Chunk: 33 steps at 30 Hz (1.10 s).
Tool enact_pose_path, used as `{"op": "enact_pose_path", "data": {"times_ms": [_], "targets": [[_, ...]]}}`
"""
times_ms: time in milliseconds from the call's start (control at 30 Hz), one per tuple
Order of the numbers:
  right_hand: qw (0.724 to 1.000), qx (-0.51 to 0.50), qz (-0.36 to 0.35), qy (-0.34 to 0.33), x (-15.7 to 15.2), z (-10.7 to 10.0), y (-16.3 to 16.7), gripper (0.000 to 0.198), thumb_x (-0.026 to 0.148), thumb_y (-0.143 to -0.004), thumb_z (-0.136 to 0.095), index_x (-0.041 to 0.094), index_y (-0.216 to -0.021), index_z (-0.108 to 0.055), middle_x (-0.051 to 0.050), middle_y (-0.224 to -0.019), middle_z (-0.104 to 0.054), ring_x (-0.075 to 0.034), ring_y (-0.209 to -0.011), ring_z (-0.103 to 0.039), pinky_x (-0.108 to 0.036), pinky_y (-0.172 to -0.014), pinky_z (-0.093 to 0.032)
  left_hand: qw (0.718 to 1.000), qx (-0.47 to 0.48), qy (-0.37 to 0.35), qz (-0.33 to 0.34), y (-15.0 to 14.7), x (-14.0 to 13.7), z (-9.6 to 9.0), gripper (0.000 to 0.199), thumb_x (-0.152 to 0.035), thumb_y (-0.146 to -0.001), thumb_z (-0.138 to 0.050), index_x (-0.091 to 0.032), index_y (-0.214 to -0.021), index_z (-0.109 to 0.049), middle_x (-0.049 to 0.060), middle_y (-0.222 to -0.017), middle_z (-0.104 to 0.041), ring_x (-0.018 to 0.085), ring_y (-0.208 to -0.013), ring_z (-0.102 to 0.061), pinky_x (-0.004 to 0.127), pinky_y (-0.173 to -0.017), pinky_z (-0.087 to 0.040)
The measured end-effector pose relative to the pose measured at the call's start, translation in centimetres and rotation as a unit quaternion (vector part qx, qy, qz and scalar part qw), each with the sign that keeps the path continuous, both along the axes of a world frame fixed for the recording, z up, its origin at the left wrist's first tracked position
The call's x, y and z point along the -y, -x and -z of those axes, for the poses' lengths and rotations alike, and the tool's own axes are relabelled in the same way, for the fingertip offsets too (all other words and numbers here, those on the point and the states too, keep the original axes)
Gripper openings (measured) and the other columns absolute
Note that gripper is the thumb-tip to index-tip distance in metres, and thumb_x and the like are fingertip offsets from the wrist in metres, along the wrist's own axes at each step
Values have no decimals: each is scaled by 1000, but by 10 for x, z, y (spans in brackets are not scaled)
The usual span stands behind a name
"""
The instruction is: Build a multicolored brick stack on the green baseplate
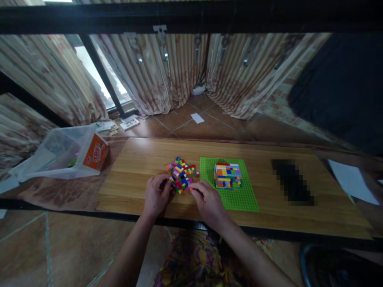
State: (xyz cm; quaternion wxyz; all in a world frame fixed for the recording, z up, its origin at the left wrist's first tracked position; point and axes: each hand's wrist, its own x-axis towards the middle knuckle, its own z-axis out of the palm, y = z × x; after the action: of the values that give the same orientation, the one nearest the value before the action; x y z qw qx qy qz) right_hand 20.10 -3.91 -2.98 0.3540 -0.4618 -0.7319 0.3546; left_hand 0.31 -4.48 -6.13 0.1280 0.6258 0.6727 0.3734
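A loose pile of small multicoloured toy bricks (181, 171) lies on the wooden board. At its left edge rests my left hand (156, 193), with curled fingers; whatever is between them is hidden. My right hand (209, 202) reaches to the lower right of the pile, thumb and forefinger pinched at a small pinkish toy brick (190, 185). Just right of the pile, a green studded baseplate (239, 201) carries a blocky structure of stacked coloured bricks (228, 175). Neither hand touches that structure.
A clear plastic bin (62, 173) with an orange label (96, 152) stands left of the wooden board (125, 175). A dark pixelated object (293, 182) lies on the right, near a white sheet (353, 181). A dark bar (191, 16) crosses overhead.
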Motion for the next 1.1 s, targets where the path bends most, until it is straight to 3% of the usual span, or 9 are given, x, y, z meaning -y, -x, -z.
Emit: {"op": "enact_pose_path", "data": {"times_ms": [167, 333, 633, 900, 1100], "targets": [[997, -45, 65, 26, 14, 8, -28, 19, 20, -90, -50, 22, -94, -69, -3, -88, -65, -17, -82, -62, -30, -73, -48, 1000, -4, 0, -4, 0, -1, 0, 17, -31, -86, -54, -21, -93, -66, 6, -92, -69, 22, -92, -61, 36, -84, -48], [981, -114, 147, 47, 22, 16, -45, 18, 27, -88, -55, 23, -93, -72, -5, -92, -68, -19, -87, -63, -33, -78, -50, 1000, -2, -1, -3, 2, -2, 2, 19, -34, -86, -54, -21, -93, -67, 5, -91, -69, 22, -90, -62, 35, -83, -48], [944, -212, 222, 125, 24, 11, -58, 20, 38, -81, -63, 21, -91, -68, -1, -77, -67, -16, -63, -63, -30, -61, -54, 1000, -6, 9, 2, 2, -3, 0, 21, -36, -86, -54, -21, -92, -67, 5, -91, -70, 22, -89, -62, 36, -82, -48], [931, -190, 302, 74, 10, 10, -99, 23, 39, -75, -68, 19, -87, -68, -4, -80, -69, -16, -71, -63, -30, -66, -51, 1000, -7, 16, 1, 2, -3, -1, 22, -38, -85, -54, -21, -92, -66, 6, -92, -70, 23, -90, -62, 36, -81, -48], [944, -129, 302, 42, -2, 14, -108, 24, 39, -76, -67, 19, -87, -69, -3, -77, -70, -17, -69, -63, -30, -64, -50, 1000, -18, 12, 2, 2, -4, -2, 22, -37, -84, -53, -21, -92, -66, 6, -91, -70, 23, -89, -62, 36, -81, -48]]}}
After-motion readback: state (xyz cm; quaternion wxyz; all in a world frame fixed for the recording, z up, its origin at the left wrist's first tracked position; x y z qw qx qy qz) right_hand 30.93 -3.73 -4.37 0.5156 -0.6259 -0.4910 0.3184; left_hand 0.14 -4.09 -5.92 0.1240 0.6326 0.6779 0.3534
